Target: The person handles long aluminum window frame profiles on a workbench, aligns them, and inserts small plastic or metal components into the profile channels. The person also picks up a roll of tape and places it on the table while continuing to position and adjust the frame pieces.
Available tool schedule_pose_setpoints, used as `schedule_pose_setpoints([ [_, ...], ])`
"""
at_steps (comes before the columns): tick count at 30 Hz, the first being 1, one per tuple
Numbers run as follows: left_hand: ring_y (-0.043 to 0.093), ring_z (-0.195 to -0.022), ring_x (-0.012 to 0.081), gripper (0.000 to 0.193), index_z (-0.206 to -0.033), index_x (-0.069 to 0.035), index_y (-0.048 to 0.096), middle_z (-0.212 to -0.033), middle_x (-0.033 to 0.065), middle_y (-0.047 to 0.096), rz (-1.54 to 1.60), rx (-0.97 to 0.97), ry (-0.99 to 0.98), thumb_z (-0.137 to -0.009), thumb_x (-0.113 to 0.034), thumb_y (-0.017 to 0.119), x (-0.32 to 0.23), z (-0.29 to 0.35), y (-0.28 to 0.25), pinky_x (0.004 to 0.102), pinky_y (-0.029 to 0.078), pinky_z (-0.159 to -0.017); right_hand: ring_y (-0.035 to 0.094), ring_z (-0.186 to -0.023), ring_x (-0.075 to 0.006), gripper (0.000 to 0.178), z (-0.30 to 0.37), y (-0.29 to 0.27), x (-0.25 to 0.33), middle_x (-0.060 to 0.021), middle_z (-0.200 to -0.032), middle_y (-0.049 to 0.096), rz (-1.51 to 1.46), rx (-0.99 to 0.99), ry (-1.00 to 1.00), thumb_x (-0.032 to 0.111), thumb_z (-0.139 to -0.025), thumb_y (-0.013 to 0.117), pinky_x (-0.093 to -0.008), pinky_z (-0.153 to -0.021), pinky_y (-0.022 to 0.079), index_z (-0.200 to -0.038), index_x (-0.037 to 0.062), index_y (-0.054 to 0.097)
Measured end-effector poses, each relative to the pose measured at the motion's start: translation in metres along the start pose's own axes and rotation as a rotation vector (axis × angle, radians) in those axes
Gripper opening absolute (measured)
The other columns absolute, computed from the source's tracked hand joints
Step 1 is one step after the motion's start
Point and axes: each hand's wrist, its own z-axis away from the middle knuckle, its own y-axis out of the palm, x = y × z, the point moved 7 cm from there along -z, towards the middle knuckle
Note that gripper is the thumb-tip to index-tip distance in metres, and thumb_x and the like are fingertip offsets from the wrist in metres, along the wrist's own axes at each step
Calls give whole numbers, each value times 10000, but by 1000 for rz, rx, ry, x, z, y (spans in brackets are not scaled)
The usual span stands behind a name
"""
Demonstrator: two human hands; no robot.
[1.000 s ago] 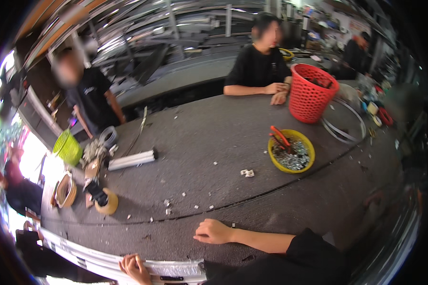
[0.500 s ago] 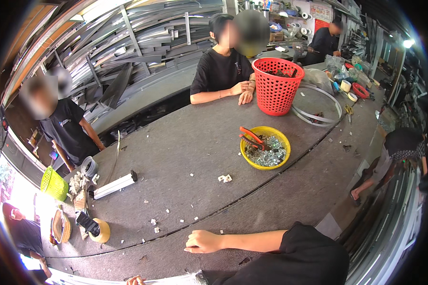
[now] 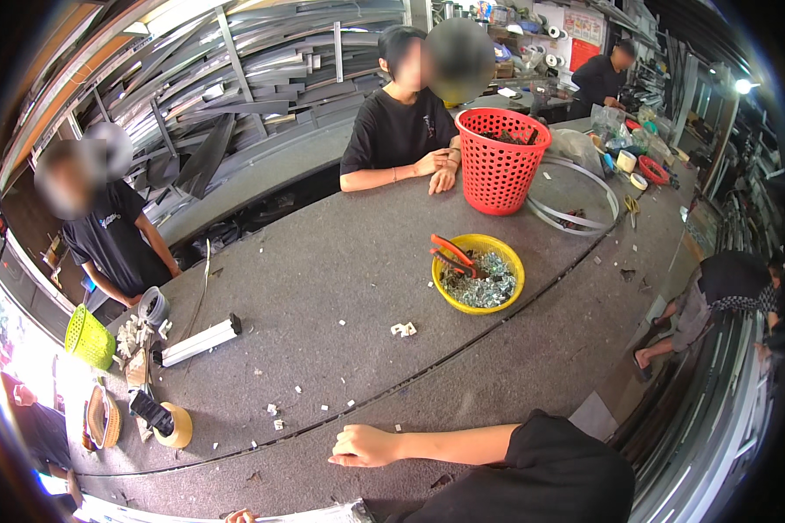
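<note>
My right hand [image 3: 365,445] lies on the dark worktable [image 3: 323,253], its fingers curled in and nothing visible in them. The black-sleeved forearm stretches in from the lower right. Only the fingers of my left hand [image 3: 240,517] show at the bottom edge, curled over a long white profile bar [image 3: 323,512]; the rest of that hand is out of sight. Small white plastic bits [image 3: 279,424] are scattered beyond my right hand. Farther off, a yellow bowl [image 3: 516,288] holds small metal pieces and red-handled pliers [image 3: 452,247].
A red perforated basket [image 3: 501,170] stands at the back beside a coiled strip [image 3: 615,209]. At left are a tape roll [image 3: 179,427], a short white profile [image 3: 201,340] and a green basket [image 3: 87,338]. Several people are around; one rests their hands [image 3: 439,170] on the table.
The whole view has shifted slightly to the left. My hands hold the same poses, and the things on the table keep their places. The bending person at right has shifted a little.
</note>
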Motion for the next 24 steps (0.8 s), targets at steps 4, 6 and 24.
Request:
schedule_pose_setpoints([
  [4,534,-504,175,246,-1037,-37,719,-854,121,669,27,7,-8,-977,-249,611,9,0,-4,300,444,-425,565,-704,-276,306,0,0,0,-86,-695,580,5,5,10,282,-998,583,-390,-719,426,-809,49,639],
  [6,513,-467,154,247,-1054,-44,711,-847,116,664,42,8,56,-980,-256,610,6,-2,-5,278,422,-380,563,-699,-278,307,0,-2,1,-87,-689,575,-21,-26,4,281,-996,585,-390,-716,424,-800,49,634],
  [24,564,-524,184,291,-1092,-27,677,-850,128,667,59,32,-64,-977,-286,609,13,-2,-1,308,462,-421,563,-693,-277,302,0,-2,2,-88,-687,570,11,-7,7,272,-992,587,-392,-713,430,-780,58,619],
])
